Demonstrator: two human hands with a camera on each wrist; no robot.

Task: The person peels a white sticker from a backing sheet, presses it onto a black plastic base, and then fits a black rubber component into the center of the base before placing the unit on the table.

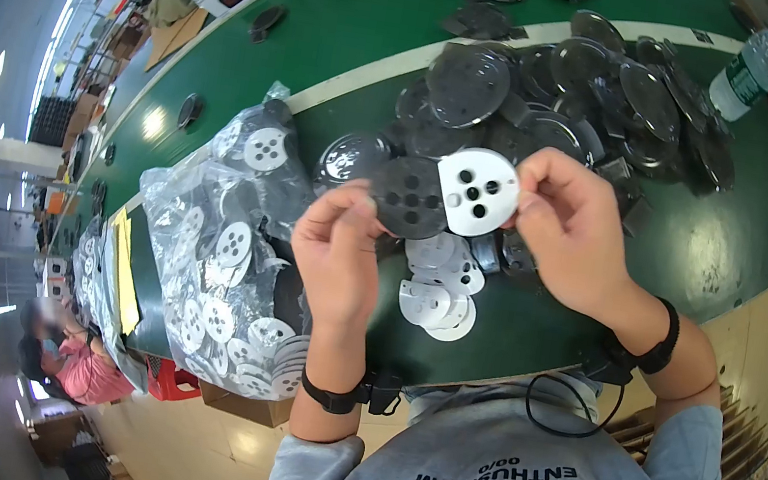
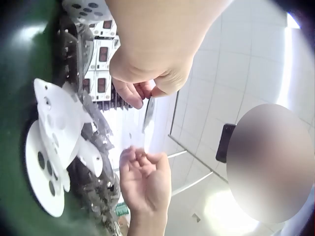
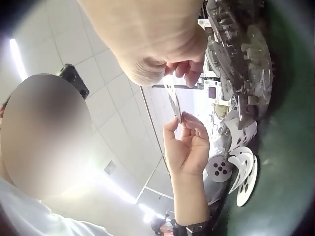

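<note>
In the head view my left hand (image 1: pixel 339 258) pinches the left edge of a dark grey round disc (image 1: pixel 405 211) pierced by several holes. My right hand (image 1: pixel 574 241) pinches the right edge of a white disc (image 1: pixel 470 168) with similar holes and one straight-cut side. The two discs meet edge to edge, slightly overlapping, held up above the table. Both wrist views show them nearly edge-on between the fingertips. Below them lies a small loose stack of white discs (image 1: pixel 424 304), also close up in the left wrist view.
A clear plastic bag (image 1: pixel 192 261) of perforated discs lies at the left. Behind the hands is a heap of glossy black round parts (image 1: pixel 467 84). A water bottle (image 1: pixel 752 72) stands at the far right of the green table (image 1: pixel 699 257). Another person (image 1: pixel 83 359) sits at far left.
</note>
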